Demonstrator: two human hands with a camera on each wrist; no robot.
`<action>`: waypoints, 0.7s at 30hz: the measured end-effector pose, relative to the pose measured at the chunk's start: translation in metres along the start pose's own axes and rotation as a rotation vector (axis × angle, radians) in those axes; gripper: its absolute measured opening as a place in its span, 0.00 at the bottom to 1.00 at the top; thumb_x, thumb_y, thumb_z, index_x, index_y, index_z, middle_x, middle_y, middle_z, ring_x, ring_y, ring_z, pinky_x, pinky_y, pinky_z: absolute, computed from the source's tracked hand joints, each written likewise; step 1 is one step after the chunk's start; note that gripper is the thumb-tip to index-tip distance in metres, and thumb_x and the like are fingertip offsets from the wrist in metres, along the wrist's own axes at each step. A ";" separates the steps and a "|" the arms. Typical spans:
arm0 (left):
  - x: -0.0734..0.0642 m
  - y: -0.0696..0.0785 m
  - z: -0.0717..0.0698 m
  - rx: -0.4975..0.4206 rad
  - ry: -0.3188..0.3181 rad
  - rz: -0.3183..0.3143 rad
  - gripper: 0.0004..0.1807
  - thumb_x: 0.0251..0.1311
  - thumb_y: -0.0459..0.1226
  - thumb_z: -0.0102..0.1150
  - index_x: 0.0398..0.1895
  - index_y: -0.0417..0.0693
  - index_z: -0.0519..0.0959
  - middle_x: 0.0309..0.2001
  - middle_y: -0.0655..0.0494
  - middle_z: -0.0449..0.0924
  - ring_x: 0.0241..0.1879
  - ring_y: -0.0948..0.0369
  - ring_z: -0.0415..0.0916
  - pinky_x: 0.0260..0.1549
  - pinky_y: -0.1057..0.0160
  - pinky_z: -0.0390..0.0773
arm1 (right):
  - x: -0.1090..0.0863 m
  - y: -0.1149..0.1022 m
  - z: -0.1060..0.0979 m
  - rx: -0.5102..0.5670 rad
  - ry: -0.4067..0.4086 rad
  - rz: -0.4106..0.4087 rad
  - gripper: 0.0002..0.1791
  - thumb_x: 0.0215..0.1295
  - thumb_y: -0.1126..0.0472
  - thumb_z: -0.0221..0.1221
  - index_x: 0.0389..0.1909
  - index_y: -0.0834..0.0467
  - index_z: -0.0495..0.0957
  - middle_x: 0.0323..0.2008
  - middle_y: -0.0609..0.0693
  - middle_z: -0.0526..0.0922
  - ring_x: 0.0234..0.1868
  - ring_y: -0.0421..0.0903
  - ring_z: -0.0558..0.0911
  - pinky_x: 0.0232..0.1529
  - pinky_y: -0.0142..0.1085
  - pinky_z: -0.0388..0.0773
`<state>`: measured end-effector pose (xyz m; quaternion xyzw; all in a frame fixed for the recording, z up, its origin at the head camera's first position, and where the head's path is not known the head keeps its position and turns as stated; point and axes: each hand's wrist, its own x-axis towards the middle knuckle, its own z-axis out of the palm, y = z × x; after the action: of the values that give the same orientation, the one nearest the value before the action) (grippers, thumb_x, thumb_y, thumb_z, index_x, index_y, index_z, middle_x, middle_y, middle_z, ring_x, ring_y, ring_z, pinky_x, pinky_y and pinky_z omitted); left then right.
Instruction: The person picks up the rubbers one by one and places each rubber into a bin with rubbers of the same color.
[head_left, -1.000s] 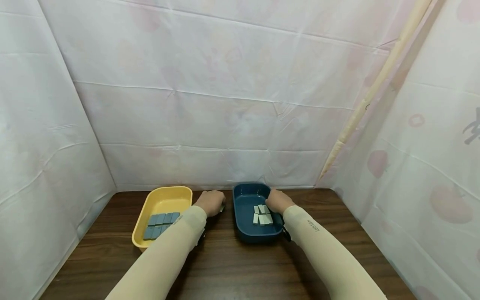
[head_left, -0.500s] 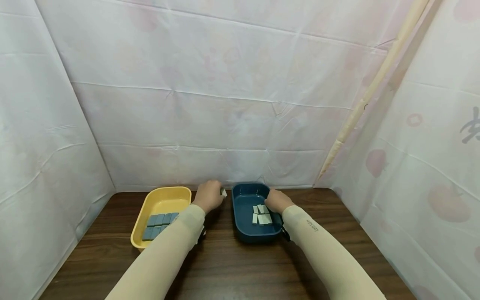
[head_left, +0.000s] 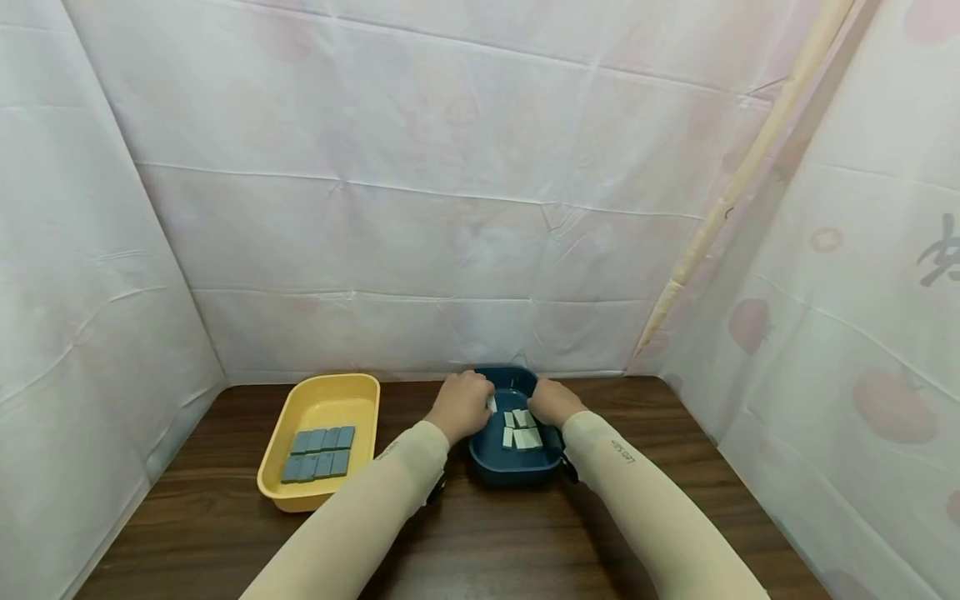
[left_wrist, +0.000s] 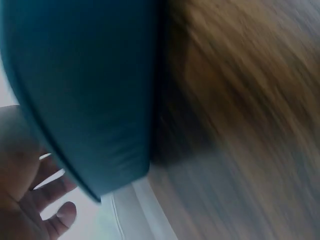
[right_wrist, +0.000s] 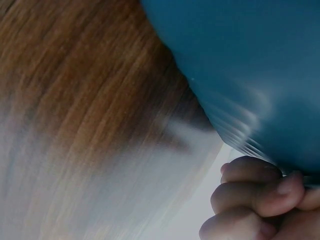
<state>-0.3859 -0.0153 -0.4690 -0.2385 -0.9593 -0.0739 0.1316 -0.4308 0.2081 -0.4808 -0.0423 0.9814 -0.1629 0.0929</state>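
Over the left rim of the blue tray [head_left: 517, 471], my left hand [head_left: 461, 406] pinches a small whitish block [head_left: 492, 403] at its fingertips. The left wrist view shows that hand [left_wrist: 25, 185] beside the tray's outer wall, the block hidden there. My right hand [head_left: 555, 403] grips the tray's right rim; in the right wrist view its fingers [right_wrist: 245, 197] are curled at the rim. Several whitish rectangular blocks [head_left: 527, 437] lie grouped on the tray floor near that hand.
Left of the arms stands a yellow tray [head_left: 337, 387] with several blue-grey blocks [head_left: 318, 454] in two rows. Both trays sit on a dark wood table [head_left: 480, 542]. A pale patterned cloth [head_left: 412, 208] hangs behind, and cloth also covers both sides.
My left hand, holding the whitish block, first moved toward the back cloth, then swung right to the blue tray's left rim. The right hand has stayed at the tray's right rim.
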 end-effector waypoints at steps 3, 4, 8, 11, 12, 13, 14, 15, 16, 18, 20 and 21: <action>0.002 0.011 0.003 0.030 -0.067 0.026 0.11 0.77 0.37 0.70 0.32 0.57 0.89 0.33 0.58 0.87 0.36 0.58 0.81 0.52 0.48 0.81 | -0.001 -0.001 0.000 0.000 -0.002 -0.001 0.24 0.86 0.57 0.55 0.71 0.68 0.79 0.60 0.62 0.89 0.45 0.52 0.85 0.54 0.50 0.85; 0.002 0.014 0.004 0.038 -0.090 0.029 0.14 0.78 0.36 0.69 0.29 0.58 0.87 0.30 0.59 0.85 0.34 0.59 0.79 0.54 0.48 0.80 | -0.001 -0.002 0.000 0.000 -0.002 -0.001 0.24 0.86 0.57 0.55 0.71 0.68 0.79 0.58 0.61 0.89 0.44 0.52 0.85 0.54 0.50 0.85; 0.002 0.024 0.005 0.045 -0.141 0.053 0.22 0.81 0.33 0.63 0.23 0.58 0.81 0.22 0.61 0.79 0.28 0.61 0.73 0.59 0.46 0.76 | -0.003 -0.003 -0.001 -0.002 -0.004 -0.004 0.25 0.86 0.57 0.54 0.72 0.68 0.79 0.60 0.62 0.89 0.46 0.52 0.85 0.56 0.51 0.85; 0.001 0.028 0.004 0.042 -0.163 0.071 0.24 0.80 0.33 0.64 0.19 0.58 0.78 0.19 0.61 0.76 0.26 0.61 0.72 0.58 0.46 0.74 | -0.004 -0.004 -0.002 0.000 -0.004 -0.008 0.26 0.87 0.57 0.55 0.74 0.68 0.78 0.64 0.62 0.88 0.48 0.52 0.85 0.59 0.52 0.86; 0.000 0.029 0.004 0.038 -0.171 0.072 0.24 0.79 0.33 0.65 0.19 0.58 0.77 0.19 0.61 0.76 0.26 0.62 0.72 0.57 0.47 0.74 | -0.005 -0.004 -0.003 0.003 -0.005 -0.009 0.26 0.86 0.57 0.55 0.74 0.68 0.78 0.64 0.62 0.88 0.48 0.52 0.85 0.60 0.53 0.86; 0.000 0.029 0.004 0.039 -0.179 0.074 0.24 0.78 0.34 0.67 0.18 0.58 0.77 0.19 0.61 0.75 0.26 0.62 0.72 0.58 0.46 0.74 | -0.005 -0.004 -0.003 0.006 -0.006 -0.010 0.26 0.86 0.57 0.55 0.75 0.68 0.78 0.65 0.63 0.88 0.48 0.52 0.85 0.61 0.53 0.86; 0.000 0.029 0.004 0.032 -0.187 0.071 0.24 0.76 0.34 0.69 0.18 0.58 0.77 0.19 0.62 0.76 0.26 0.62 0.73 0.58 0.46 0.74 | -0.005 -0.005 -0.003 0.009 -0.006 -0.012 0.26 0.86 0.57 0.55 0.75 0.68 0.77 0.65 0.63 0.88 0.49 0.52 0.86 0.61 0.54 0.86; 0.000 0.029 0.005 0.023 -0.193 0.068 0.23 0.74 0.34 0.71 0.18 0.58 0.77 0.20 0.62 0.76 0.27 0.62 0.73 0.59 0.46 0.74 | -0.005 -0.005 -0.004 0.012 -0.006 -0.012 0.26 0.86 0.57 0.55 0.74 0.68 0.78 0.65 0.62 0.88 0.49 0.51 0.85 0.61 0.54 0.86; 0.000 0.029 0.006 0.014 -0.200 0.063 0.23 0.73 0.35 0.72 0.18 0.58 0.77 0.20 0.62 0.77 0.27 0.62 0.73 0.60 0.45 0.74 | -0.005 -0.005 -0.004 0.013 -0.005 -0.013 0.25 0.86 0.57 0.56 0.74 0.68 0.78 0.64 0.62 0.88 0.48 0.51 0.86 0.61 0.54 0.86; 0.000 0.028 0.007 0.003 -0.209 0.050 0.21 0.71 0.36 0.75 0.19 0.59 0.78 0.21 0.64 0.78 0.28 0.63 0.74 0.61 0.45 0.74 | -0.006 -0.005 -0.004 0.016 -0.006 -0.010 0.24 0.86 0.57 0.56 0.73 0.68 0.79 0.62 0.61 0.89 0.48 0.51 0.86 0.60 0.54 0.86; 0.000 0.027 0.008 -0.006 -0.212 0.039 0.20 0.70 0.36 0.75 0.20 0.59 0.79 0.22 0.64 0.78 0.29 0.63 0.74 0.59 0.46 0.73 | -0.006 -0.006 -0.003 0.014 -0.004 -0.009 0.24 0.86 0.57 0.56 0.72 0.67 0.80 0.61 0.60 0.89 0.47 0.51 0.85 0.59 0.52 0.87; 0.000 0.027 0.008 -0.001 -0.208 0.036 0.20 0.72 0.36 0.74 0.20 0.59 0.80 0.22 0.63 0.79 0.29 0.62 0.74 0.58 0.47 0.73 | -0.006 -0.006 -0.003 0.013 -0.004 -0.008 0.24 0.86 0.57 0.56 0.72 0.67 0.80 0.60 0.60 0.89 0.46 0.50 0.85 0.59 0.52 0.86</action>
<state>-0.3747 0.0096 -0.4748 -0.2623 -0.9633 -0.0470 0.0324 -0.4252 0.2044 -0.4751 -0.0462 0.9799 -0.1694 0.0944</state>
